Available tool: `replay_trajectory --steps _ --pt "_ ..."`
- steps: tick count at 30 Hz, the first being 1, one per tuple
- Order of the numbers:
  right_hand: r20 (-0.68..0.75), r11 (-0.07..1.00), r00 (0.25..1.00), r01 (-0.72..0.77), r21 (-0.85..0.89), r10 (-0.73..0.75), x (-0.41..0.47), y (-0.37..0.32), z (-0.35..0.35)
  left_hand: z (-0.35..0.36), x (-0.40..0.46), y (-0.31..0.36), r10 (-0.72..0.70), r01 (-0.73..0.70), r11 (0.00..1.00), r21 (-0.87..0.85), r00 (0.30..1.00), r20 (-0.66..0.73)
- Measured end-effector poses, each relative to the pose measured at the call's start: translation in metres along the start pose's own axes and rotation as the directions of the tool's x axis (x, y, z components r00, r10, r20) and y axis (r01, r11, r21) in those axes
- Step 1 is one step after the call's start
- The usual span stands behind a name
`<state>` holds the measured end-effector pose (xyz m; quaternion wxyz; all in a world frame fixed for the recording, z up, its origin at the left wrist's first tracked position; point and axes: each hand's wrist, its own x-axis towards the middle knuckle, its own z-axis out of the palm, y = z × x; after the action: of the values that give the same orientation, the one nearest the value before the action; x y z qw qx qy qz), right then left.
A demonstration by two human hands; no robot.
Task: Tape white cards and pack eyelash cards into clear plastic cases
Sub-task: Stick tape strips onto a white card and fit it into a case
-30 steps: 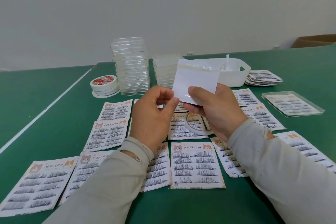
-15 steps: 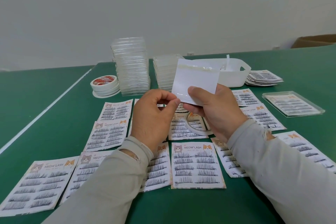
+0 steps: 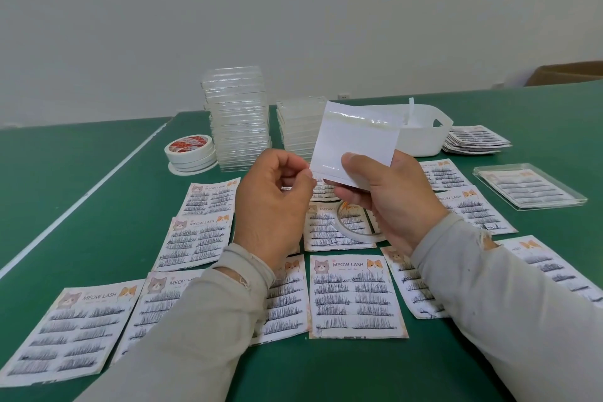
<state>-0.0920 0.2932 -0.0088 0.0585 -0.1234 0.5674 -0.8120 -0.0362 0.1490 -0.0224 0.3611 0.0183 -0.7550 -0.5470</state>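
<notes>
Two hands are working at the white card (image 3: 355,143), raised above the eyelash cards (image 3: 357,295) on the green table (image 3: 98,206). The right hand (image 3: 391,202) is pinching the card's lower edge, thumb in front. The left hand (image 3: 272,206) is pinching at its lower left corner. Behind the card, clear plastic cases (image 3: 238,124) are standing stacked.

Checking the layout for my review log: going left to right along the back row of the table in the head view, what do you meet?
Tape rolls → tall stack of clear cases → shorter stack of clear cases → white basket → pile of eyelash cards.
</notes>
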Motion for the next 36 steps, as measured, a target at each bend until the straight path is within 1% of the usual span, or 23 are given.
replay_trajectory --steps 3,5,10,14,16,18,22,24,28,32,36 --pt "0.011 1.0 1.0 -0.008 0.03 0.007 -0.0003 -0.0005 0.0008 0.0014 0.0008 -0.0001 -0.053 0.054 0.995 -0.082 0.998 0.013" --pt "0.005 0.999 1.0 -0.009 0.036 0.008 -0.0002 -0.001 0.001 0.0003 0.0008 0.0007 -0.047 0.047 0.994 -0.097 0.999 0.01" --pt "-0.002 0.999 1.0 -0.005 0.037 0.005 -0.0005 -0.0021 0.0002 -0.0026 -0.002 0.0023 0.125 -0.125 0.99 0.064 0.992 0.001" --pt "0.013 1.0 1.0 0.009 0.028 -0.009 -0.0011 -0.0015 0.0001 -0.0009 -0.0035 0.0039 0.156 -0.154 0.981 0.122 0.988 -0.011" --pt "0.018 1.0 1.0 0.021 0.019 -0.021 -0.0013 -0.0008 0.0004 -0.0012 -0.0033 0.0047 0.141 -0.139 0.983 0.117 0.99 -0.014" --pt "0.022 0.999 0.999 0.038 0.015 -0.038 -0.0013 0.0002 0.0012 -0.0006 -0.0032 0.0038 0.097 -0.095 0.992 0.084 0.995 -0.012" --pt "0.02 0.998 0.998 0.056 0.011 -0.056 -0.0004 0.0027 0.003 0.0016 -0.0017 0.0024 -0.082 0.083 0.995 -0.059 0.996 0.022" --pt "0.025 0.998 0.998 0.064 -0.003 -0.064 -0.0001 0.0035 0.0031 0.0014 -0.0007 0.0028 -0.122 0.125 0.987 -0.1 0.992 0.038" --pt "0.04 0.998 0.997 0.065 0.003 -0.065 0.0001 0.004 0.003 0.0027 -0.0016 0.0032 -0.102 0.105 0.992 -0.075 0.994 0.042" --pt "0.05 0.996 0.998 0.041 0.077 -0.045 0.0001 0.0023 0.0026 0.0031 -0.0022 0.0046 -0.086 0.084 0.992 -0.093 0.996 -0.012" --pt "0.053 0.997 0.997 0.049 0.06 -0.052 0.0004 0.0022 0.0004 0.0023 -0.0031 0.004 -0.071 0.07 0.995 -0.065 0.997 -0.017"
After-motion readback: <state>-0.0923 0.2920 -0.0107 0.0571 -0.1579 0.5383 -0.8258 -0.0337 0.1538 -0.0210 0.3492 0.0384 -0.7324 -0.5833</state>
